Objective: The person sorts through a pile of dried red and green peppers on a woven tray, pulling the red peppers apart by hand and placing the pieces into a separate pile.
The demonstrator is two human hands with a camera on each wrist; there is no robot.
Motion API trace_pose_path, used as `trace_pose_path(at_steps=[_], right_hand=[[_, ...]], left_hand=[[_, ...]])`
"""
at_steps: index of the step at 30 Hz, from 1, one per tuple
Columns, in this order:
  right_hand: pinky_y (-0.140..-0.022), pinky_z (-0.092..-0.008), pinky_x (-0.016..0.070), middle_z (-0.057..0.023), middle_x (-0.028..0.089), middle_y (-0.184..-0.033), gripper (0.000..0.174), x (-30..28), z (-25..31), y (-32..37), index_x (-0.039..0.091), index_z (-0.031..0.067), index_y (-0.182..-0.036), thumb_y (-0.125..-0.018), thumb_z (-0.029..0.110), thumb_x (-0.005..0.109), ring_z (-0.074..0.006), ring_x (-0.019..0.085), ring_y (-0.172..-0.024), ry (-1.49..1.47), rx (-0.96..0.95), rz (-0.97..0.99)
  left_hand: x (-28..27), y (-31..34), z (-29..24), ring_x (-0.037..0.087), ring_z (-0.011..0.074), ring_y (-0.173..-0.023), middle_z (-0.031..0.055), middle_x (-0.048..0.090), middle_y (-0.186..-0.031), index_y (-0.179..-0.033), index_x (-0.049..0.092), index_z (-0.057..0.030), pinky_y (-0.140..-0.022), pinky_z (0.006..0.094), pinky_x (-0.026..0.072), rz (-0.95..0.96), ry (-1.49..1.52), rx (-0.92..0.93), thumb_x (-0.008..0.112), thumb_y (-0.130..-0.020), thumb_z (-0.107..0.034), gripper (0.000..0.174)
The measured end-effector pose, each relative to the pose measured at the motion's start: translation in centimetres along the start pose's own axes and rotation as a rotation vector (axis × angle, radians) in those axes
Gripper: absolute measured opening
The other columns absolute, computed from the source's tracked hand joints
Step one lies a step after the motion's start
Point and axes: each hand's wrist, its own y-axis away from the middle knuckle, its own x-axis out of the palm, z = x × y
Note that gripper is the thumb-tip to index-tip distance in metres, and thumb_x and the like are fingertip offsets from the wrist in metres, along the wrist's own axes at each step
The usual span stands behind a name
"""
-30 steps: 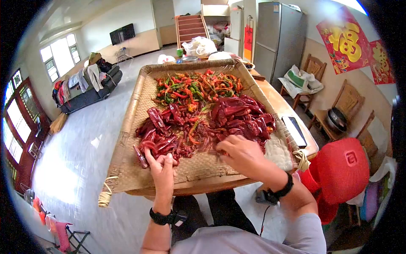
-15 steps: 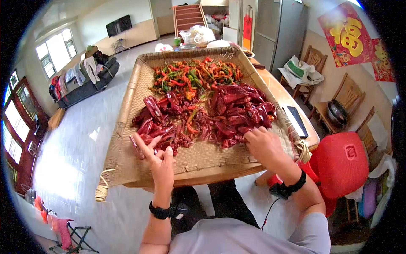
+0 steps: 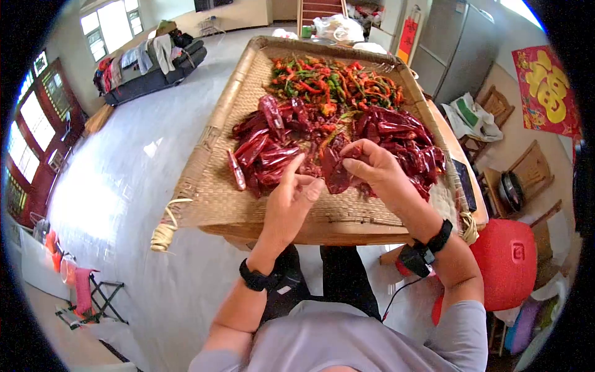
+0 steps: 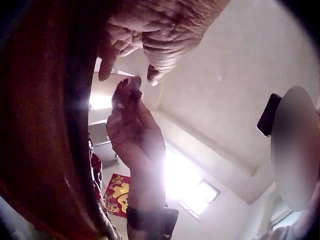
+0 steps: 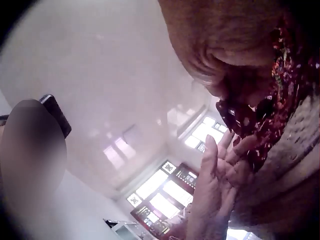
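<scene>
My right hand (image 3: 379, 175) pinches a dark red dried chili (image 3: 335, 174) between thumb and fingers, over the near middle of a woven bamboo tray (image 3: 214, 201). In the right wrist view the held chili (image 5: 231, 116) dangles from the fingertips. Close to its left is my left hand (image 3: 290, 204), index finger stretched out and nothing in its grasp. A left pile of dark red chilies (image 3: 266, 152) lies just beyond the left hand, one loose chili (image 3: 236, 170) at its outer edge. Under and beyond the right hand spreads a right pile of dark red chilies (image 3: 396, 133).
Smaller red and green chilies (image 3: 334, 80) cover the tray's far end. The tray rests on a wooden table, with a phone (image 3: 463, 185) beside its right edge. A red plastic bin (image 3: 505, 263) stands at the right; chairs line the wall behind it.
My right hand went to the right pile, then came back to the middle with a chili. My left hand has drawn away from the left pile, rightward. The head view has shifted.
</scene>
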Motion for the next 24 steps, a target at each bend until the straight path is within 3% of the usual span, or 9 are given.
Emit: trace_pose_path(at_steps=[2,6,10,11,14,15,16,18,24], right_hand=[[-0.074,-0.0263,0.0526,-0.0021,0.063,-0.095,0.016,1.5,-1.2,-0.7,0.061,0.0017,-0.106,-0.094,0.013,0.063,-0.0099,0.061,-0.087,-0.199,0.031,0.085],[-0.072,-0.0246,0.0494,-0.0019,0.063,-0.093,0.017,2.8,-1.2,-0.7,0.062,0.0022,-0.107,-0.094,0.014,0.064,-0.0086,0.058,-0.082,0.014,-0.014,-0.007],[-0.065,-0.0240,0.0465,-0.0013,0.063,-0.090,0.019,1.4,-0.3,-1.7,0.062,0.0003,-0.105,-0.094,0.016,0.062,-0.0064,0.056,-0.078,0.165,-0.026,-0.165],[-0.065,-0.0245,0.0475,-0.0025,0.064,-0.091,0.021,1.3,0.1,-1.9,0.063,-0.0002,-0.106,-0.094,0.016,0.063,-0.0069,0.056,-0.078,0.185,0.001,-0.170],[-0.067,-0.0261,0.0507,-0.0087,0.065,-0.099,0.036,1.9,-0.4,-3.0,0.056,-0.0020,-0.121,-0.092,0.016,0.066,-0.0107,0.060,-0.080,0.221,-0.091,-0.118],[-0.071,-0.0287,0.0526,-0.0130,0.063,-0.107,0.053,2.7,0.1,-2.6,0.045,-0.0026,-0.133,-0.089,0.014,0.068,-0.0149,0.062,-0.085,-0.068,-0.010,-0.049],[-0.071,-0.0310,0.0534,-0.0147,0.061,-0.110,0.064,2.7,0.1,-2.8,0.034,-0.0018,-0.140,-0.088,0.013,0.069,-0.0178,0.062,-0.088,0.037,-0.007,0.011],[-0.071,-0.0304,0.0531,-0.0132,0.063,-0.105,0.052,2.7,-0.1,-2.5,0.045,-0.0023,-0.134,-0.089,0.013,0.067,-0.0162,0.063,-0.086,0.026,-0.119,0.003],[-0.072,-0.0306,0.0525,-0.0108,0.067,-0.099,0.028,-0.5,1.8,0.7,0.064,0.0009,-0.113,-0.089,0.013,0.066,-0.0157,0.065,-0.082,0.409,-0.054,0.210]], left_hand=[[0.0,0.0,-0.1,0.063,0.0171,-0.091,0.0123,0.067,-0.105,-0.146,0.036,-0.0015,-0.081,0.0279,0.0490,0.018,0.041,0.006,0.066,-0.093,-0.034,0.069],[-0.3,0.0,-0.1,0.056,0.0188,-0.115,0.0162,0.058,-0.125,-0.143,0.036,0.0013,-0.098,0.0321,0.0446,0.009,0.113,0.036,0.064,-0.096,-0.020,0.058],[0.1,-0.2,1.2,0.059,0.0203,-0.108,0.0162,0.059,-0.124,-0.137,0.044,-0.0009,-0.093,0.0318,0.0480,-0.229,-0.027,0.082,0.063,-0.095,-0.013,0.047],[0.1,-0.4,1.9,0.061,0.0186,-0.101,0.0163,0.059,-0.122,-0.139,0.041,-0.0035,-0.087,0.0303,0.0501,-0.333,-0.209,0.196,0.063,-0.094,-0.011,0.051],[0.6,-0.2,-0.4,0.057,0.0160,-0.087,0.0215,0.041,-0.142,-0.154,0.015,-0.0104,-0.073,0.0273,0.0504,-0.432,0.081,0.121,0.068,-0.090,-0.008,0.084],[0.5,-0.2,0.0,0.053,0.0157,-0.091,0.0206,0.034,-0.145,-0.155,0.011,-0.0111,-0.075,0.0264,0.0482,-0.416,0.021,0.148,0.068,-0.088,-0.005,0.088],[0.4,-0.3,0.3,0.049,0.0154,-0.094,0.0196,0.027,-0.149,-0.157,0.008,-0.0118,-0.078,0.0255,0.0460,-0.404,-0.040,0.177,0.068,-0.087,-0.003,0.092],[0.4,-0.2,-0.1,0.049,0.0160,-0.101,0.0184,0.028,-0.148,-0.155,0.017,-0.0109,-0.076,0.0252,0.0466,-0.382,0.000,0.137,0.066,-0.086,0.001,0.085],[-0.5,-0.3,1.3,0.051,0.0221,-0.115,0.0085,0.032,-0.149,-0.150,0.032,-0.0113,-0.083,0.0276,0.0509,-0.177,-0.439,0.244,0.068,-0.086,-0.004,0.074]])
